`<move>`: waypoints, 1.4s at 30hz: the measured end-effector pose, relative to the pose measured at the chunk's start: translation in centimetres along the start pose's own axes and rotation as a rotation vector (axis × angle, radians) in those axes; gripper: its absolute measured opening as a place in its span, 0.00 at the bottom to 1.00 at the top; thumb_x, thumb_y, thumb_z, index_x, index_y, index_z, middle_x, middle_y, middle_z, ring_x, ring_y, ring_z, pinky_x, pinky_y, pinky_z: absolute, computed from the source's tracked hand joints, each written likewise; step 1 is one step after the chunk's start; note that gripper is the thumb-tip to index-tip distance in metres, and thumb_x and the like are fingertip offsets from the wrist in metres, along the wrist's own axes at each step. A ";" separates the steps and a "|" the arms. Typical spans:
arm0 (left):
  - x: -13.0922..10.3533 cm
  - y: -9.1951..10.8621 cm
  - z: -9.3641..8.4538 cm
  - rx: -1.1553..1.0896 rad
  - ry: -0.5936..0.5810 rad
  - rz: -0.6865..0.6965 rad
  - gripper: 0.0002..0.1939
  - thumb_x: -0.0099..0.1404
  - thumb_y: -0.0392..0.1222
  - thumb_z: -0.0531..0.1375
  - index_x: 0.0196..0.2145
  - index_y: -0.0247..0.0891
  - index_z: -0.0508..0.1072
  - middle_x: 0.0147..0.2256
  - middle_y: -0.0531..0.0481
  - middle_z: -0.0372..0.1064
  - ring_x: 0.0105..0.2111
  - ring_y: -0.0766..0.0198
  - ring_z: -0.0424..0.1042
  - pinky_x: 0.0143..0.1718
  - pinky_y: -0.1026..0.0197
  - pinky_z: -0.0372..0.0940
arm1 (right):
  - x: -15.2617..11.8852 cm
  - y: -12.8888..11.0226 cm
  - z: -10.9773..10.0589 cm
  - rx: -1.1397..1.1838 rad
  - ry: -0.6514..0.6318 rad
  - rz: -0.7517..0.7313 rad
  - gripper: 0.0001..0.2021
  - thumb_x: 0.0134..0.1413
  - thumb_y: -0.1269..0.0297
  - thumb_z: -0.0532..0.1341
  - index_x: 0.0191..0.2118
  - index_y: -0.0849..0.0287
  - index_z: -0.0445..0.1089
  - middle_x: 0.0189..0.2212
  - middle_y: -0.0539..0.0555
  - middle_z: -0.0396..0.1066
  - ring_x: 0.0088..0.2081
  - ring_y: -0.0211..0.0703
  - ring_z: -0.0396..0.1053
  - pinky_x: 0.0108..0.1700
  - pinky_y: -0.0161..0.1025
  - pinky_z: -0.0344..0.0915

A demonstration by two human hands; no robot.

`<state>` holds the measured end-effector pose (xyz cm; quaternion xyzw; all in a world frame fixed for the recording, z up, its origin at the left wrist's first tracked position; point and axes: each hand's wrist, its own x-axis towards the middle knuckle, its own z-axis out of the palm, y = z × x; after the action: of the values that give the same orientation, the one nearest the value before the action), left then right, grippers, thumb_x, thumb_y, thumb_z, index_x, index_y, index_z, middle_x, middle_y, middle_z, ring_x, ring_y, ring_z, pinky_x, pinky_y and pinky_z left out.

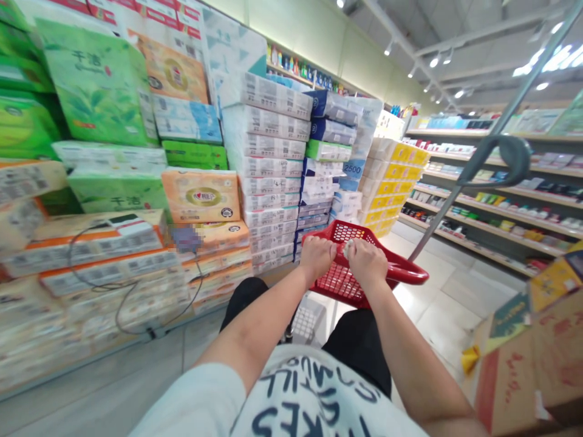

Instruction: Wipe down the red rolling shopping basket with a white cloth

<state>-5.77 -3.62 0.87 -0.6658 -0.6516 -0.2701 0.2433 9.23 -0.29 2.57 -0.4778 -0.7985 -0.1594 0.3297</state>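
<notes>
Both hands are on the near edge of a red plastic shopping cart (pixel 410 270) in front of my body. My left hand (pixel 317 258) has its fingers wrapped over the red bar at the left. Close beside it, my right hand (pixel 367 261) is closed on the same bar, with a small pale thing showing by its thumb side that I cannot make out. Between and below my hands the perforated basket wall shows. A grey pole with a curved hook (pixel 503 161) rises from the cart's right side.
Stacked tissue packs (pixel 204 195) line the left, with a black cable (pixel 132 284) hanging across them. White packs (pixel 273 145) and yellow-and-white packs (pixel 401 176) stand ahead. Shelves of goods (pixel 501 200) run along the right, and cardboard boxes (pixel 510 382) sit at the lower right.
</notes>
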 end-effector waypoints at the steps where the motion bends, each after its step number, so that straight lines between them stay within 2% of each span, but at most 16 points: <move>1: -0.1 0.0 0.0 0.000 0.004 0.003 0.20 0.72 0.43 0.46 0.30 0.37 0.73 0.30 0.46 0.73 0.34 0.57 0.69 0.41 0.52 0.54 | -0.8 0.0 0.4 0.011 0.071 -0.020 0.19 0.65 0.62 0.47 0.48 0.61 0.72 0.45 0.59 0.74 0.47 0.49 0.69 0.50 0.44 0.56; 3: -0.2 0.0 -0.1 0.002 0.006 0.007 0.20 0.72 0.43 0.45 0.29 0.37 0.72 0.30 0.46 0.73 0.34 0.58 0.69 0.41 0.52 0.54 | -2.2 0.0 0.9 0.034 0.168 -0.062 0.19 0.65 0.62 0.47 0.53 0.62 0.69 0.51 0.61 0.71 0.54 0.50 0.65 0.56 0.46 0.52; 5: -0.3 0.0 -0.2 0.002 -0.001 0.007 0.20 0.72 0.43 0.46 0.28 0.37 0.72 0.29 0.46 0.73 0.33 0.58 0.69 0.40 0.52 0.54 | -2.4 0.1 0.8 0.048 0.157 -0.088 0.19 0.64 0.62 0.48 0.52 0.61 0.70 0.51 0.61 0.71 0.54 0.49 0.65 0.57 0.47 0.51; 9: -0.2 -0.2 -0.3 -0.005 -0.005 -0.003 0.20 0.72 0.43 0.46 0.29 0.37 0.73 0.30 0.46 0.73 0.34 0.59 0.69 0.41 0.53 0.54 | 0.2 0.6 -0.6 0.027 -0.109 -0.032 0.19 0.65 0.60 0.46 0.41 0.59 0.74 0.41 0.58 0.76 0.41 0.46 0.71 0.49 0.43 0.57; 11: -0.2 -0.2 -0.3 -0.007 -0.001 -0.009 0.20 0.72 0.43 0.46 0.29 0.37 0.73 0.30 0.46 0.73 0.34 0.58 0.69 0.41 0.53 0.54 | 1.0 0.8 -0.8 0.002 -0.180 0.018 0.20 0.65 0.59 0.46 0.37 0.59 0.74 0.36 0.58 0.76 0.37 0.46 0.72 0.44 0.42 0.58; 13: -0.2 -0.2 -0.4 -0.005 -0.003 -0.010 0.20 0.72 0.43 0.46 0.29 0.37 0.73 0.30 0.45 0.73 0.34 0.58 0.69 0.41 0.53 0.54 | 0.3 0.8 -0.3 0.002 -0.092 0.016 0.20 0.65 0.59 0.46 0.41 0.59 0.74 0.38 0.59 0.76 0.40 0.47 0.72 0.45 0.42 0.58; 16: -0.3 -0.1 -0.5 0.006 -0.003 -0.009 0.20 0.72 0.43 0.46 0.29 0.37 0.73 0.30 0.46 0.73 0.34 0.59 0.69 0.41 0.53 0.54 | -2.4 0.6 0.8 0.044 0.172 -0.051 0.19 0.65 0.61 0.46 0.51 0.60 0.70 0.49 0.59 0.72 0.52 0.50 0.67 0.54 0.44 0.54; 18: -0.3 -0.1 -0.5 0.008 -0.001 -0.005 0.20 0.72 0.43 0.46 0.29 0.37 0.73 0.30 0.46 0.73 0.34 0.59 0.69 0.40 0.53 0.54 | -3.4 0.6 1.0 0.063 0.236 -0.076 0.19 0.65 0.62 0.47 0.53 0.60 0.69 0.52 0.59 0.71 0.55 0.50 0.64 0.58 0.46 0.51; 20: -0.3 -0.2 -0.4 0.006 -0.003 -0.004 0.20 0.72 0.43 0.46 0.29 0.37 0.73 0.30 0.46 0.73 0.33 0.58 0.69 0.40 0.52 0.54 | -2.9 0.7 0.5 0.072 0.157 -0.064 0.19 0.64 0.62 0.47 0.49 0.59 0.72 0.48 0.58 0.73 0.51 0.49 0.67 0.55 0.44 0.54; 23: -0.2 -0.3 -0.3 0.006 -0.011 -0.011 0.20 0.72 0.43 0.46 0.29 0.37 0.73 0.30 0.46 0.73 0.34 0.58 0.69 0.41 0.52 0.54 | -0.4 1.1 -0.6 0.057 -0.083 0.021 0.19 0.64 0.60 0.46 0.39 0.58 0.75 0.37 0.57 0.76 0.39 0.47 0.71 0.44 0.41 0.59; 25: -0.2 -0.4 -0.2 0.010 -0.014 -0.012 0.20 0.72 0.43 0.45 0.29 0.37 0.73 0.30 0.46 0.73 0.34 0.59 0.69 0.41 0.52 0.54 | 0.4 1.2 -0.8 0.040 -0.123 0.057 0.19 0.64 0.59 0.46 0.38 0.58 0.74 0.36 0.57 0.76 0.37 0.47 0.71 0.43 0.41 0.59; 31: -0.4 -0.4 -0.2 0.012 0.002 -0.007 0.20 0.72 0.43 0.46 0.29 0.37 0.72 0.30 0.46 0.73 0.34 0.58 0.68 0.41 0.52 0.53 | -3.7 1.3 1.6 0.097 0.255 -0.088 0.18 0.63 0.64 0.49 0.53 0.60 0.69 0.51 0.58 0.71 0.54 0.48 0.65 0.57 0.44 0.52; 33: -0.4 -0.5 -0.2 0.014 -0.002 -0.004 0.19 0.71 0.43 0.46 0.29 0.37 0.72 0.30 0.46 0.73 0.34 0.58 0.68 0.40 0.52 0.53 | -3.7 1.6 1.7 0.114 0.276 -0.118 0.17 0.62 0.65 0.50 0.51 0.60 0.71 0.48 0.58 0.73 0.51 0.47 0.68 0.56 0.43 0.54; 38: -0.1 -0.5 -0.4 0.015 -0.017 -0.008 0.19 0.72 0.42 0.46 0.29 0.37 0.72 0.30 0.47 0.73 0.34 0.59 0.68 0.40 0.53 0.53 | -0.6 1.9 0.9 0.065 0.151 -0.012 0.14 0.62 0.63 0.52 0.39 0.58 0.75 0.33 0.55 0.77 0.34 0.44 0.71 0.43 0.40 0.59; 40: -0.1 -0.5 -0.4 0.016 -0.012 0.001 0.19 0.72 0.42 0.46 0.29 0.38 0.72 0.30 0.47 0.73 0.33 0.59 0.68 0.39 0.53 0.53 | -1.0 1.8 1.3 0.057 0.215 -0.048 0.14 0.62 0.64 0.52 0.41 0.59 0.74 0.36 0.56 0.77 0.38 0.45 0.72 0.46 0.41 0.59; 42: -0.1 -0.5 -0.3 0.022 -0.003 0.003 0.19 0.72 0.42 0.46 0.28 0.38 0.72 0.30 0.47 0.73 0.33 0.58 0.68 0.39 0.53 0.53 | -2.5 1.7 1.9 0.074 0.354 -0.114 0.14 0.61 0.65 0.52 0.47 0.60 0.72 0.44 0.57 0.75 0.47 0.47 0.70 0.52 0.43 0.57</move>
<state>-6.24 -3.93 1.02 -0.6646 -0.6537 -0.2617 0.2499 10.76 0.00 -0.60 -0.3838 -0.7591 -0.2300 0.4728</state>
